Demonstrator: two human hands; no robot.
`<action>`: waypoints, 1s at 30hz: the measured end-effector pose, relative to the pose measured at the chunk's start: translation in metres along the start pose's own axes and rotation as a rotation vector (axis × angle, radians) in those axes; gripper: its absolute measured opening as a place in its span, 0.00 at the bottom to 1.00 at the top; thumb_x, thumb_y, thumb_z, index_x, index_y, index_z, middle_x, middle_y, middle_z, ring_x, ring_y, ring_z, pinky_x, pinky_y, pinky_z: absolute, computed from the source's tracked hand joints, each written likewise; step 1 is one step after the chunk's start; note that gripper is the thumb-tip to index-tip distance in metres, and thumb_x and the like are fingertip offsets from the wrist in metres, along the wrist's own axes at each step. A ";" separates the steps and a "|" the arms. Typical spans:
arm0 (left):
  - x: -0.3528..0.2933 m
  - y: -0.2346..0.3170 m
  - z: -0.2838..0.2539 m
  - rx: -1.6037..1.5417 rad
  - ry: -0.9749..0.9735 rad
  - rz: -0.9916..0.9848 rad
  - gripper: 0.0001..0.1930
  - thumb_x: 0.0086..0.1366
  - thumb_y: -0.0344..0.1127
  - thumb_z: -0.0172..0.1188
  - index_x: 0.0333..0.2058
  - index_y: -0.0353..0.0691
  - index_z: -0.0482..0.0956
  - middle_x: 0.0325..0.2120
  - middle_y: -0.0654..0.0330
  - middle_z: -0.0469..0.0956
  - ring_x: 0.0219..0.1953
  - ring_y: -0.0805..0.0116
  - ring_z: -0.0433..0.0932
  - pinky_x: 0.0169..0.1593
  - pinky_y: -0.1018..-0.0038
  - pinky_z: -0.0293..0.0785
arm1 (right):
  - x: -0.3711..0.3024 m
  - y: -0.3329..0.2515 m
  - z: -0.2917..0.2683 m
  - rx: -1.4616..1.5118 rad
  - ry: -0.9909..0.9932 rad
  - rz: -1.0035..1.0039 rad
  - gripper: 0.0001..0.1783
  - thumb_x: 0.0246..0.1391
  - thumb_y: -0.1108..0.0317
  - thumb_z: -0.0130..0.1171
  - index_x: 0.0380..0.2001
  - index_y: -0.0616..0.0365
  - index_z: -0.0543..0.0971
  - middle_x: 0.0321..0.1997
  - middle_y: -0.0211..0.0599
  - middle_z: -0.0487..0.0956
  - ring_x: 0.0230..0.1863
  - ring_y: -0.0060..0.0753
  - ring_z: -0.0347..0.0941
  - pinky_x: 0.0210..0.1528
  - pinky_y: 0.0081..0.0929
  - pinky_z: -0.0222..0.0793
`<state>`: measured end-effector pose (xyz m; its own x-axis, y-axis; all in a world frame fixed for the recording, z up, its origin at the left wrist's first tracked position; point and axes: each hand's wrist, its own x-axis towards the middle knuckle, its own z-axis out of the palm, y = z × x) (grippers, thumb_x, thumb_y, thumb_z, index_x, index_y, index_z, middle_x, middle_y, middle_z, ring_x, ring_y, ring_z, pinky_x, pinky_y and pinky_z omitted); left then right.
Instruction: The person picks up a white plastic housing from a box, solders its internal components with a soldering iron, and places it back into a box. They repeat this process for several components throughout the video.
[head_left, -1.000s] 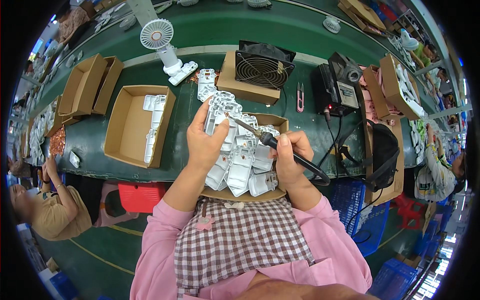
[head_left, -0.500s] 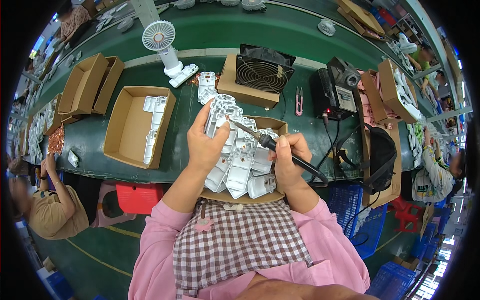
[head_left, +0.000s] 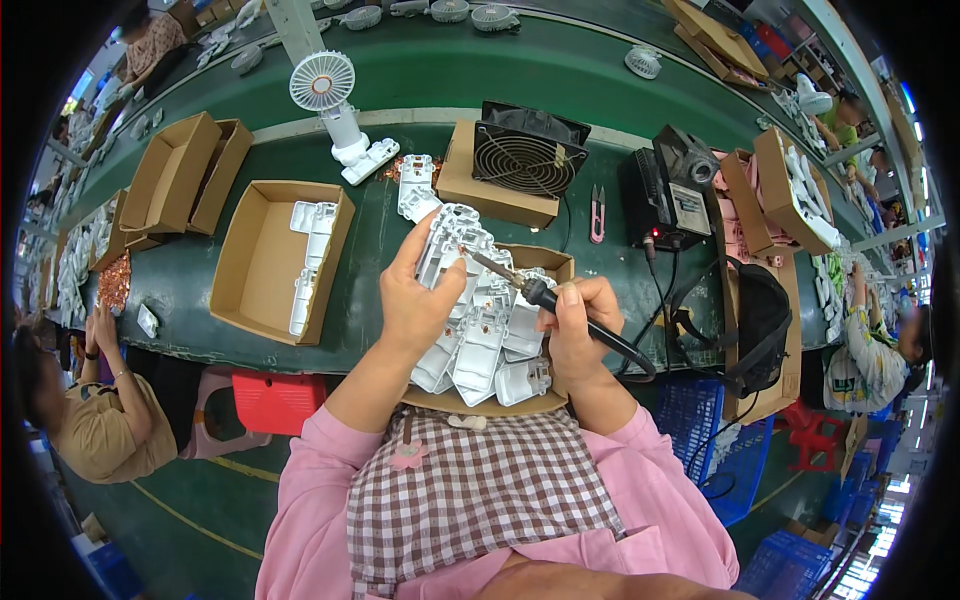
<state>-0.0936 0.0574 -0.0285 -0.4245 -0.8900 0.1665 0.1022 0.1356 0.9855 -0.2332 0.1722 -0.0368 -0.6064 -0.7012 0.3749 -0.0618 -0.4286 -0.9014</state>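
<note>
My left hand (head_left: 415,305) grips a white plastic casing (head_left: 450,228), its thumb near a small coppery metal piece inside. In my right hand (head_left: 582,325) is a soldering iron (head_left: 541,294) with a black handle, fingers wrapped round it. Its tip points left at the casing, close to my left thumb; whether it touches the metal, I cannot tell. Below both hands, a cardboard box (head_left: 487,408) at the table edge holds several similar white casings (head_left: 478,357). Another casing (head_left: 415,185) lies just beyond my left hand, beside scattered copper-coloured bits (head_left: 396,168).
An open cardboard box (head_left: 232,295) with a few casings stands left. Beyond are a white handheld fan (head_left: 322,82) and a black cooling fan (head_left: 530,150) on cardboard. Pink-handled snips (head_left: 598,214) and a black soldering station (head_left: 668,190) with cables stand right. A co-worker (head_left: 105,410) sits left.
The view has shifted slightly. Fan parts on the far green belt have moved a little left. Both hands keep nearly the same pose, with the iron's tip still at the casing.
</note>
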 end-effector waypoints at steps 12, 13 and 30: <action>0.000 -0.002 0.001 -0.010 0.002 0.012 0.26 0.54 0.22 0.56 0.54 0.30 0.65 0.42 0.59 0.75 0.43 0.76 0.72 0.48 0.79 0.67 | 0.001 -0.003 0.002 -0.008 0.005 0.035 0.11 0.57 0.67 0.52 0.25 0.62 0.68 0.18 0.32 0.72 0.16 0.16 0.67 0.19 0.16 0.65; 0.000 -0.002 0.001 -0.010 0.003 0.013 0.26 0.54 0.22 0.56 0.54 0.30 0.65 0.42 0.59 0.75 0.43 0.76 0.72 0.48 0.79 0.67 | 0.001 -0.003 0.003 -0.008 0.004 0.034 0.11 0.57 0.67 0.52 0.25 0.62 0.68 0.18 0.32 0.72 0.16 0.16 0.67 0.19 0.16 0.65; -0.004 0.001 -0.002 -0.245 -0.083 -0.165 0.21 0.56 0.26 0.58 0.49 0.33 0.65 0.39 0.61 0.75 0.39 0.75 0.75 0.43 0.78 0.71 | -0.005 -0.004 0.000 0.143 0.059 -0.094 0.08 0.57 0.66 0.47 0.30 0.61 0.66 0.21 0.37 0.68 0.16 0.21 0.62 0.17 0.21 0.65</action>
<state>-0.0904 0.0603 -0.0277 -0.5243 -0.8514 0.0170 0.2353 -0.1256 0.9638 -0.2298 0.1771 -0.0354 -0.6493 -0.6213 0.4387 -0.0097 -0.5700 -0.8216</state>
